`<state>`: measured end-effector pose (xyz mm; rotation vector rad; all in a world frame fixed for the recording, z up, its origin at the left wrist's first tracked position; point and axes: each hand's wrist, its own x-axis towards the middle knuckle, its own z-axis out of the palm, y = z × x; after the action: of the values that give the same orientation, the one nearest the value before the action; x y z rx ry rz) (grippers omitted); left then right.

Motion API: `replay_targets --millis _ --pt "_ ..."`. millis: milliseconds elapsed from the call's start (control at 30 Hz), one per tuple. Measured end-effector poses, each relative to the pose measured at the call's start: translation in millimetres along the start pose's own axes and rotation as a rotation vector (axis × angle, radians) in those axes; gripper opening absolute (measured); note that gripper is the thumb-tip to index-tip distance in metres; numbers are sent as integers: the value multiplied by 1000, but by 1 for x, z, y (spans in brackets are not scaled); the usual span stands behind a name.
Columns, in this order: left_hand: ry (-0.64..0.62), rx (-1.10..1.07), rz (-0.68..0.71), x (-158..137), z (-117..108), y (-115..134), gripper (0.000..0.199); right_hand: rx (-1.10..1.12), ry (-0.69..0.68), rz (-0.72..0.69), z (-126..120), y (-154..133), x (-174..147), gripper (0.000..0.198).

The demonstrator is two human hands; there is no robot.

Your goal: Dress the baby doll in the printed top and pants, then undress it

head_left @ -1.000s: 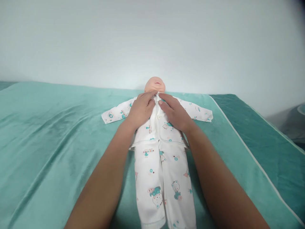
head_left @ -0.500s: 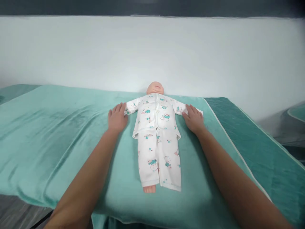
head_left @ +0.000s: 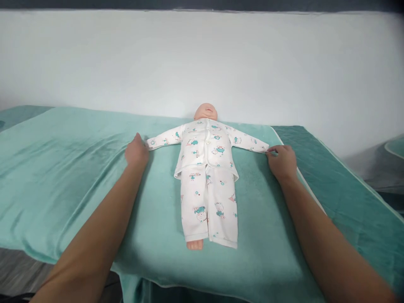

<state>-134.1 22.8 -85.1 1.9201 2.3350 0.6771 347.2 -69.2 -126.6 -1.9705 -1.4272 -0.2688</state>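
A baby doll (head_left: pixel 205 111) lies on its back, its head toward the wall. It wears a white printed pajama top (head_left: pixel 205 145) and matching pajama pants (head_left: pixel 208 206); toes peek out of the left pant leg. Both sleeves stretch out sideways. At the end of the left sleeve (head_left: pixel 164 139), my left hand (head_left: pixel 137 151) is closed on the cuff, its fingertips partly hidden behind the hand. My right hand (head_left: pixel 282 160) pinches the cuff of the right sleeve (head_left: pixel 252 144) between thumb and fingers. No doll hands show at either cuff.
A light green sheet (head_left: pixel 78 176) with wrinkles at the left covers the bed. Darker green cloth (head_left: pixel 353 189) lies along the right side. A white wall (head_left: pixel 202 59) rises behind the doll, and grey floor (head_left: pixel 22 271) shows at lower left.
Both hands have slid outward from lying over the sleeves to the cuffs and closed there. The sleeves now show at full length, drawn straight.
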Motion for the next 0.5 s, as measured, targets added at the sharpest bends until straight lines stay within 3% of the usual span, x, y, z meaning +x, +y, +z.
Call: replay_targets --millis 100,167,233,267,333,367,433,500 --pt "109 -140 121 -39 -13 1 45 38 40 -106 -6 -17 -11 24" --pt "181 -240 262 -93 -30 -14 42 75 14 -196 -8 -27 -23 27" --pt "251 -231 290 -160 -50 -49 39 91 -22 -274 -8 -32 -35 27" --pt "316 -201 212 -196 -58 -74 37 98 -29 -288 -6 -32 -39 27" --pt "515 -89 -109 -264 -71 -136 36 114 -29 -286 2 -30 -44 26" --pt "547 -30 -269 -294 -74 -171 38 107 -30 -284 6 -29 -45 27" --pt "469 65 -559 -341 -74 -237 46 88 -37 -256 14 -26 -43 28" --pt "318 166 -705 -369 -64 -290 55 62 -60 -229 20 -25 -41 31"
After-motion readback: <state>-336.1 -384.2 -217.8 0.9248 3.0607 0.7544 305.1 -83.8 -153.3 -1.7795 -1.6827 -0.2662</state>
